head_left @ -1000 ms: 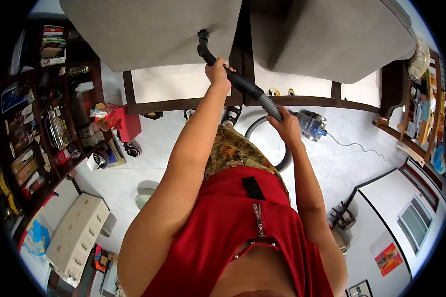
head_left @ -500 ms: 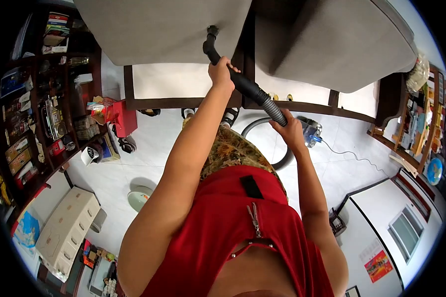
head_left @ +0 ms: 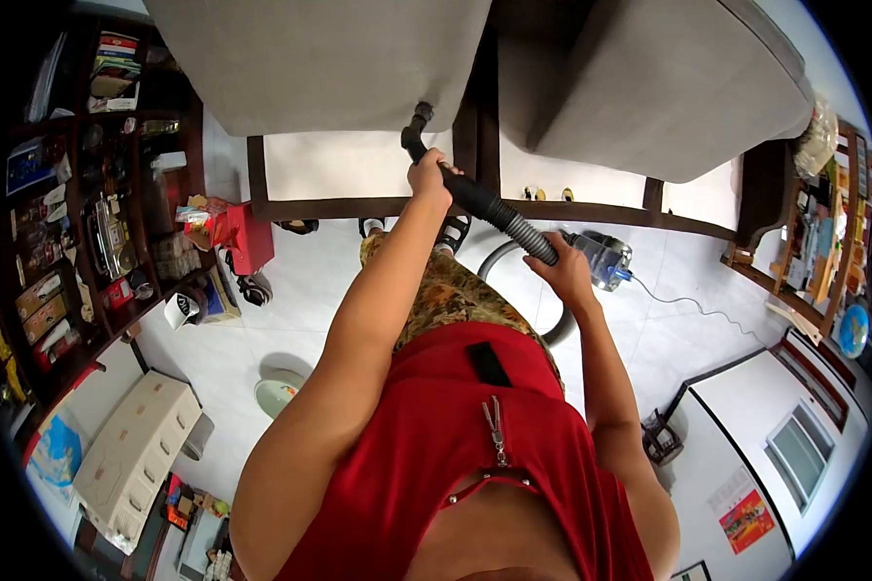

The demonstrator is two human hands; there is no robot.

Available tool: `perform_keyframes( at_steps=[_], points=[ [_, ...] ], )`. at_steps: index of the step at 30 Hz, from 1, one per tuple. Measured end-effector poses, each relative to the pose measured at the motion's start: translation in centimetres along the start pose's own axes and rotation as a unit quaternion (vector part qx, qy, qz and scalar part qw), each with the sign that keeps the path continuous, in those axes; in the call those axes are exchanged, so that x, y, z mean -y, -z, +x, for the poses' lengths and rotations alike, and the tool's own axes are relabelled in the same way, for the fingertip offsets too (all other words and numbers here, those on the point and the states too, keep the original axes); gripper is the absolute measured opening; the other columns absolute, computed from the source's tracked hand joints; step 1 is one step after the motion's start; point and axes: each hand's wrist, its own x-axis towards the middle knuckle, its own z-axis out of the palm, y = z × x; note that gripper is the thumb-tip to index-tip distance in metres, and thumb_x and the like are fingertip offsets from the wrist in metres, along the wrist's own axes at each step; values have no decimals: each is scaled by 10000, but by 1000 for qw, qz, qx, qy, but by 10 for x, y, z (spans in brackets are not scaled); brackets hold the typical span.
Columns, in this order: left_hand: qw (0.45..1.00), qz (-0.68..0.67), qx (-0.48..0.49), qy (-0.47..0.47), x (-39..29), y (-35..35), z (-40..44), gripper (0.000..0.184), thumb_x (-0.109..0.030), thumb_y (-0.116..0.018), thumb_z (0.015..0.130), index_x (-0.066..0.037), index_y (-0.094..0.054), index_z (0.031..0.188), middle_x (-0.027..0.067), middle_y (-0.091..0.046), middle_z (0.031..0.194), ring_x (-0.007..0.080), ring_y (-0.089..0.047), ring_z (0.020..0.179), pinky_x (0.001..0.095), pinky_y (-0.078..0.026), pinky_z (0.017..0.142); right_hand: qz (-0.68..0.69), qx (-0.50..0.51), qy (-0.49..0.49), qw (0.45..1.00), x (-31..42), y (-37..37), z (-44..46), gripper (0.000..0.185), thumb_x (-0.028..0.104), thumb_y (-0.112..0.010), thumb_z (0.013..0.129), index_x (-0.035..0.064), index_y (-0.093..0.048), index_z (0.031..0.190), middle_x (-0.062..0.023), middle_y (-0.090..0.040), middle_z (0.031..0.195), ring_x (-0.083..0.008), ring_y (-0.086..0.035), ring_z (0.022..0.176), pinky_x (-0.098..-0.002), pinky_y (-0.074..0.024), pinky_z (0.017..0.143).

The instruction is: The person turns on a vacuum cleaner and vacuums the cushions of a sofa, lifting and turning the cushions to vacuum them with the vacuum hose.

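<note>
My left hand is wrapped around the black handle of a vacuum cleaner hose, just behind its bent neck. Farther back, my right hand grips the grey ribbed part of the same hose. At the far end, a small dark nozzle rests against the grey seat cushion, close to its front edge. The hose curves down past my right hand to the clear and grey vacuum canister on the floor.
A second grey cushion lies right on the dark wooden sofa frame. Shelves full of goods line the left. A red box, shoes and a bowl-like basin stand on the floor. A thin cord trails right.
The nozzle has slid back toward me across the cushion, nearer its front edge. My left hand has drawn back slightly with the handle, and my right hand has shifted a little lower.
</note>
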Motion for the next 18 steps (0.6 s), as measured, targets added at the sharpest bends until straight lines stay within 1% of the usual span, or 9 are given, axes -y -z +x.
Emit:
perform_keyframes(
  at_steps=[1,3,5,7,9,13,14,17,18],
  points=[
    [1000,-2,12,-10,-5,1,-12,165,-47,-625,766,-54,-464,802,72,-458,622,235,-488,465,405,-505,501,-7,6,7,1000,0,0,-1,485,327,-786,783,46,-632,1147,-203,-689,838,-373,-697,798,-425,-533,707],
    [998,13,50,-36,-22,0,-37,162,-76,-634,774,-71,-473,767,59,-471,623,228,-491,511,415,-509,585,-6,6,33,999,2,-2,0,491,338,-785,780,59,-626,1151,-200,-690,830,-370,-697,788,-430,-532,697],
    [995,4,71,-67,-40,-6,-47,164,-84,-636,782,-69,-473,764,61,-475,626,225,-494,520,401,-500,591,13,-7,69,997,7,-8,8,501,371,-780,778,79,-618,1151,-195,-693,814,-371,-694,771,-443,-530,681],
    [995,-23,79,-60,-55,-12,-36,163,-61,-619,781,-62,-460,813,58,-450,633,217,-469,504,402,-492,554,9,-16,72,997,18,-9,19,484,374,-775,782,76,-615,1129,-196,-688,798,-375,-689,750,-443,-528,669],
    [998,-12,67,-17,-64,-21,-18,159,-64,-614,785,-54,-455,790,73,-452,639,225,-476,519,401,-502,578,9,-23,72,997,31,-6,27,478,375,-774,783,75,-617,1121,-196,-685,787,-378,-687,742,-443,-527,663],
    [997,-11,69,-12,-45,-36,12,150,-44,-612,769,-41,-464,789,94,-468,638,249,-507,479,433,-529,552,-24,-84,40,995,26,-7,25,481,363,-771,786,64,-624,1133,-198,-683,774,-383,-682,738,-447,-520,652],
    [998,-16,62,-8,-36,-38,19,152,-39,-617,763,-38,-468,797,98,-473,636,256,-511,462,447,-535,535,-8,-72,23,997,25,-4,22,489,364,-772,784,58,-623,1135,-207,-681,775,-389,-680,730,-453,-519,652],
    [996,-3,88,3,-22,-37,5,147,-42,-624,759,-44,-478,770,93,-469,632,245,-491,462,429,-507,512,-20,-60,7,998,21,2,14,493,364,-777,779,58,-625,1134,-213,-681,783,-392,-679,737,-456,-520,657],
    [997,5,74,20,-23,-34,-1,144,-45,-626,758,-52,-483,750,83,-461,630,236,-480,481,415,-496,526,-41,-60,15,997,18,1,11,479,362,-778,776,60,-628,1116,-211,-682,793,-388,-682,753,-460,-519,662]
  ],
)
